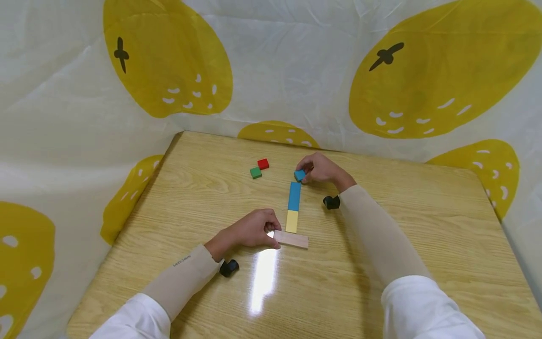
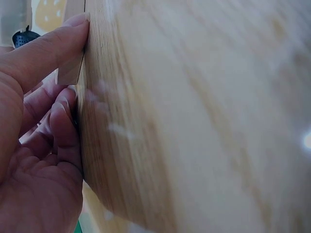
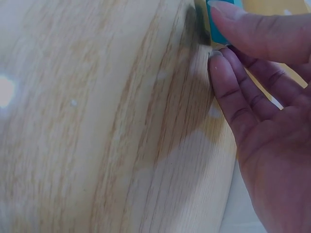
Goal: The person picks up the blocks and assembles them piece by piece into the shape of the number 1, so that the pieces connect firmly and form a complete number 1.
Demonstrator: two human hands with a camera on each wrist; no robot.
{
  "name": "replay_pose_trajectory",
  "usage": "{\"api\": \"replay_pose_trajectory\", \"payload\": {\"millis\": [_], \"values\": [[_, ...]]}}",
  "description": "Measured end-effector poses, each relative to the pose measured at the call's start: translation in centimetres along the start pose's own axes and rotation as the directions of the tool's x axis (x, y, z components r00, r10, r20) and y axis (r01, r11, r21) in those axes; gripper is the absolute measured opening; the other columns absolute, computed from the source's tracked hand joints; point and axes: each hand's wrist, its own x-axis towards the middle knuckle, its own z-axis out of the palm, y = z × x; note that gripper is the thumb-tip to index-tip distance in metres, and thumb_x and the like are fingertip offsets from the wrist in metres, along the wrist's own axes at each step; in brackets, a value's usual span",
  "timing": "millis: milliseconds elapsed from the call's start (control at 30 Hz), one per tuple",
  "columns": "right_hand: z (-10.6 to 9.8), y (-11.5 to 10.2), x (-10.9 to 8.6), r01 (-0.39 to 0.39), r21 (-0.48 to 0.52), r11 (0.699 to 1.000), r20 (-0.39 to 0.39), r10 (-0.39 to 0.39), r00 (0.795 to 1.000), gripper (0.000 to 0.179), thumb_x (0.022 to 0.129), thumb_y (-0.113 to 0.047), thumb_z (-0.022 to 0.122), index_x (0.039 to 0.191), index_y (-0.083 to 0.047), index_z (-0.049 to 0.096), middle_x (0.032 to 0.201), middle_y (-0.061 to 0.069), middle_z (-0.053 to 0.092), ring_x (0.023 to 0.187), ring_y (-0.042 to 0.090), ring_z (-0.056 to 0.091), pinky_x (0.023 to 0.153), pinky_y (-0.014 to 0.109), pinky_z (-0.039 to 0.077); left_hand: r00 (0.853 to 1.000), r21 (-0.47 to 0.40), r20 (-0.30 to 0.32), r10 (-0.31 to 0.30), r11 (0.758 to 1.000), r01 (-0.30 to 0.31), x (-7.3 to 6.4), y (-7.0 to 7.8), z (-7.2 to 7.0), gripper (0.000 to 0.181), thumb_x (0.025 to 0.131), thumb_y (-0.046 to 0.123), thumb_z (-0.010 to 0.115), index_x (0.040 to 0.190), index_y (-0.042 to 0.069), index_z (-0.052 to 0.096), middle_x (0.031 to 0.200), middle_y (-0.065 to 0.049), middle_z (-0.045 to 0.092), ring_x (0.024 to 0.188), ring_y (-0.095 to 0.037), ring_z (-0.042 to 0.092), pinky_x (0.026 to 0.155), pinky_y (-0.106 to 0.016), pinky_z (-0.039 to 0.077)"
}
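- Head view: the left hand (image 1: 255, 229) has its fingers curled, pinching the nine-o'clock end of a pale wooden block (image 1: 293, 239) flat on the counter (image 1: 203, 188).
- Head view: the right hand (image 1: 320, 168) grasps a small blue block (image 1: 299, 175), parted only by its width; that block sits at twelve o'clock of a long blue block (image 1: 294, 196), contact unclear.
- A yellow block (image 1: 291, 221) adjoins the long blue one at six o'clock; a green block (image 1: 256, 173) and red block (image 1: 263, 164) lie toward nine.
- Left wrist view: the thumb presses the smooth, plain-grained pale block, other fingers bent near its end.
- Right wrist view: the thumb lies on the small blue block, near one o'clock, partly cropped.
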Motion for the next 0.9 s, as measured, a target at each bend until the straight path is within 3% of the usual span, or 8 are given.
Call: {"api": "replay_pose_trajectory", "payload": {"millis": [900], "values": [[0.37,0.24,-0.06,-0.006,-0.033,0.999,-0.003,0.006,1.000,0.034,0.084,0.000,0.082,0.117,-0.001,0.076,0.110,0.017,0.072,0.095,0.027,0.061,0.090,0.040,0.052,1.000,0.014,-0.002,-0.017,1.000,0.017,-0.02,-0.10,0.19,0.033,0.082,0.031,0.091,0.106,0.013,0.077,0.096,0.004,0.061,0.086,-0.009,0.054,0.076,-0.021,0.047]]}}
